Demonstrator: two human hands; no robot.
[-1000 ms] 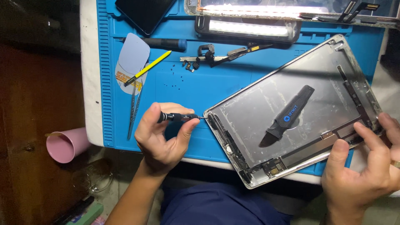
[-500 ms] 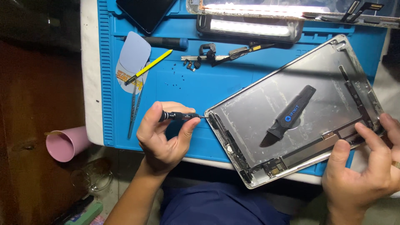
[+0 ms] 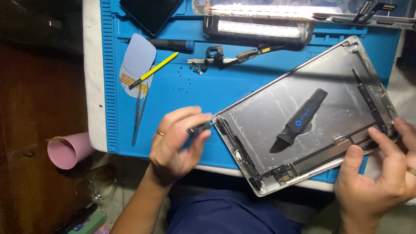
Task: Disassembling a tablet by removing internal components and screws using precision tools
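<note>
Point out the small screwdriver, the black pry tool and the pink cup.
small screwdriver (image 3: 200, 128), head view, on its dark shaft between the left hand's fingertips.
black pry tool (image 3: 299, 121), head view, mid-handle, lying inside the opened tablet shell.
pink cup (image 3: 67, 151), head view, on its side wall.

The tablet shell (image 3: 277, 104) is bare grey metal, dull and smeared with pale glue marks, brighter along its rim. On it, at its centre, lies a matt black plastic pry tool (image 3: 299, 121). Under it the blue mat (image 3: 182, 91) looks like soft matt rubber, ribbed along its 9 o'clock edge. The left hand (image 3: 175, 147) pinches a small screwdriver (image 3: 200, 128) with a dark matt grip and shiny metal tip. At 10 o'clock lie thin steel tweezers (image 3: 138, 115), a glossy yellow plastic stick (image 3: 154, 70) and a smooth pale plastic pick (image 3: 138, 58). The pink cup (image 3: 65, 151) at 8 o'clock is smooth plastic.
</note>
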